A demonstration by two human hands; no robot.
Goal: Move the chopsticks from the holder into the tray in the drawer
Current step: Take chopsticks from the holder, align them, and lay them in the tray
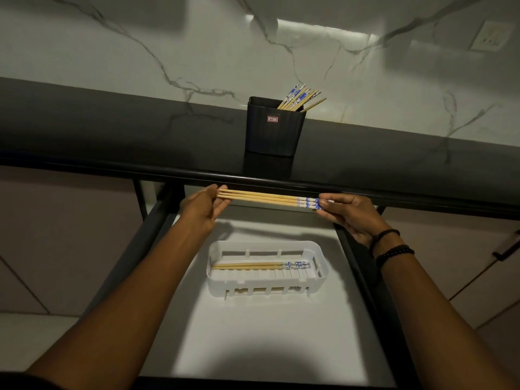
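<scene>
1. A white marble wall (197, 52) with grey veins fills the top of the frame, with a socket plate (491, 35) at its upper right.
2. A dark, glossy countertop (112, 130) crosses the middle of the frame.
3. Below it an open drawer (281, 333) with a pale floor takes up the centre and bottom. Pale cabinet fronts flank it, and a dark handle (509, 249) shows at the right edge.
4. A white slotted tray (267, 284) sits mid-drawer, with a laid pair (253, 266) of chopsticks flat inside it.
5. A black holder (274, 133) stands on the countertop at upper centre, with spare chopsticks (298, 98) leaning right out of it.
6. Above the tray and just under the counter edge, the left hand (202, 209) pinches the plain tips of the held chopsticks (264, 197). The right hand (349, 215), with beaded bracelets (391, 246) on its wrist, pinches their blue-patterned ends.
</scene>
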